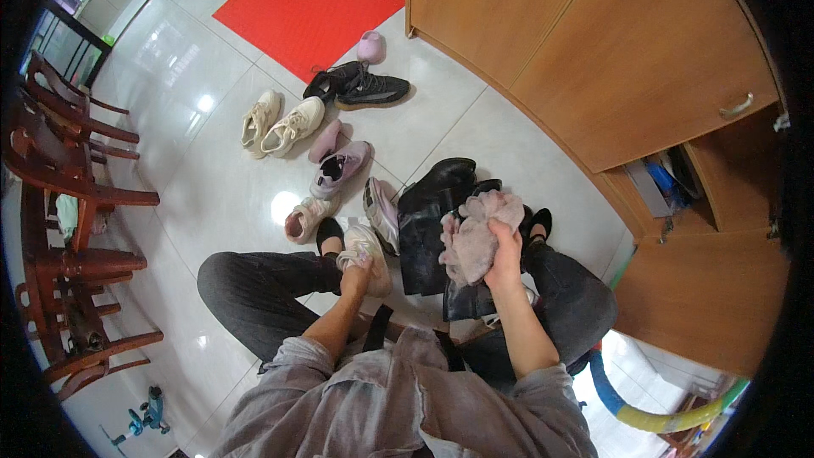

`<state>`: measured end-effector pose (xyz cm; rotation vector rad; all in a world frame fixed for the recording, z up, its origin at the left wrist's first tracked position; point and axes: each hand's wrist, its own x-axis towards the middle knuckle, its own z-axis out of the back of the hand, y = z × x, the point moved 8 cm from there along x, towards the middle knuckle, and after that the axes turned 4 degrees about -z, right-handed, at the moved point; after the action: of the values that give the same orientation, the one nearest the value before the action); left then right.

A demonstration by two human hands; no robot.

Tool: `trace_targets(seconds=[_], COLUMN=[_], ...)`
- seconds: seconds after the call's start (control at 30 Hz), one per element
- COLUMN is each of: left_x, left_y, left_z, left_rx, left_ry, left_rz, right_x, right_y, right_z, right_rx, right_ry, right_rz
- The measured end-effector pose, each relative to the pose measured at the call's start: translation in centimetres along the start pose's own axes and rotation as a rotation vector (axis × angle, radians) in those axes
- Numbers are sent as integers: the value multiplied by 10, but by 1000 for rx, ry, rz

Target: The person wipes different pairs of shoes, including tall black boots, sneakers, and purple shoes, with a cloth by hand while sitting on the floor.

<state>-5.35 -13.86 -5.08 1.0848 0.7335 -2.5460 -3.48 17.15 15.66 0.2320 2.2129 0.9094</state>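
My left hand grips a cream sneaker by its opening, between my knees. A crumpled pinkish-grey cloth is held in my right hand, spread out above a pair of tall black leather boots. The boots lie on the tiled floor, partly covered by the cloth and my right arm. Just beyond the held sneaker is a pale lilac-and-white shoe. Another cream shoe sits near my left foot, and a lilac sneaker rests farther off.
Cream sneakers, black sneakers and a pink clog lie farther out, near a red mat. A wooden cabinet with an open compartment stands on the right. Wooden chairs line the left. A multicoloured hoop is behind at right.
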Motion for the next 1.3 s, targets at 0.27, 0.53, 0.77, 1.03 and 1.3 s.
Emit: trace_targets(seconds=[0.27, 0.53, 0.77, 1.03, 1.3], left_x=[-11, 35, 77, 55, 30], left_y=[-25, -27, 45, -25, -62], left_z=[-12, 115, 158, 185, 266], left_rx=[352, 167, 235, 732, 582], left_ry=[57, -887, -626, -886, -529], left_rz=[-246, -11, 233, -570, -278], right_x=[6, 10, 20, 24, 8], right_y=[-5, -17, -30, -38, -10], right_z=[-5, -10, 0, -9, -36], right_rx=[48, -72, -105, -126, 8], right_ry=[-39, -62, -103, -5, 128], right_rz=[-73, -118, -160, -196, -129])
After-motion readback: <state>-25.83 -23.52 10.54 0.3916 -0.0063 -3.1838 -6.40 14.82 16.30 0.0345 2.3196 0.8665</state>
